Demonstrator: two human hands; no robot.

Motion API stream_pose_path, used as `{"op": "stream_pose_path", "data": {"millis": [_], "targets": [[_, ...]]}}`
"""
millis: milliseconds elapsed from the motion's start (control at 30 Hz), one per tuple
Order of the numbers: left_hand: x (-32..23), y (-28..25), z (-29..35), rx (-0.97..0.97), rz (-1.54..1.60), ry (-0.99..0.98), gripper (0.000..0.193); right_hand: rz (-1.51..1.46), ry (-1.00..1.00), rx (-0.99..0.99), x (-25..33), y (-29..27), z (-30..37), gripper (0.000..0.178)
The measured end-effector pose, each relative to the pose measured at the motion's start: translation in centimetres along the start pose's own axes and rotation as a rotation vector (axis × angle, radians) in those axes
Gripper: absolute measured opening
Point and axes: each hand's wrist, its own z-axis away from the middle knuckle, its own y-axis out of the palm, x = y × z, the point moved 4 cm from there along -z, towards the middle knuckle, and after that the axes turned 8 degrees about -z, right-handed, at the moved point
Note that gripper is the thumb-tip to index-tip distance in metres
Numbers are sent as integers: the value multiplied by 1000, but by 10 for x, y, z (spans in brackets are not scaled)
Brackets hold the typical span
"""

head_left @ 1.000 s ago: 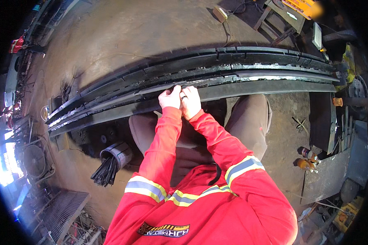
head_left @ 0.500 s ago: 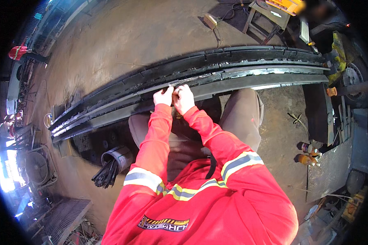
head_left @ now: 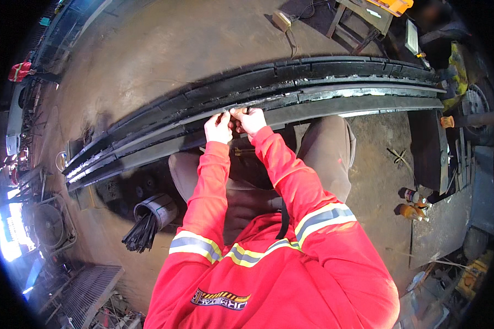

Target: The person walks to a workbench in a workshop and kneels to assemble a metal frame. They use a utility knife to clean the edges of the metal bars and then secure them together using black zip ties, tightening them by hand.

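Note:
Several long dark beams [head_left: 335,109] run across in front of me, rising from the lower left toward the right. My left hand [head_left: 218,128] is closed in a pinch at the middle beam, its fingertips against the upper edge. Close beside it, my right hand [head_left: 249,120] is pinched too, thumb and forefinger pointing left toward the left fingertips. Whatever lies between the fingers is too small and dark to make out. Below and left of the beams, a white bucket [head_left: 164,210] lies on its side with a bundle of thin black strips [head_left: 139,233] sticking out.
My knees [head_left: 326,148] press up near the beams. Orange-brown bottles [head_left: 410,211] lie at right beside a metal plate [head_left: 442,230]. A wooden stand [head_left: 362,22] and a small block with a cord [head_left: 281,21] are on the far side. A person in red [head_left: 20,71] is far left.
My right hand has turned and shifted slightly right, its thumb and forefinger now stretched toward the left hand. My left hand stays nearly in place. The whole view has shifted a little.

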Motion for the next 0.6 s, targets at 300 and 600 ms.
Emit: {"op": "stream_pose_path", "data": {"millis": [300,600], "targets": [[-27,3,18,-235,-763,521,19,119,-237,-229,-17,2,-6,9],[-22,1,13,-70,-976,312,22,289,-194,-339,-35,-6,-19,19]]}}
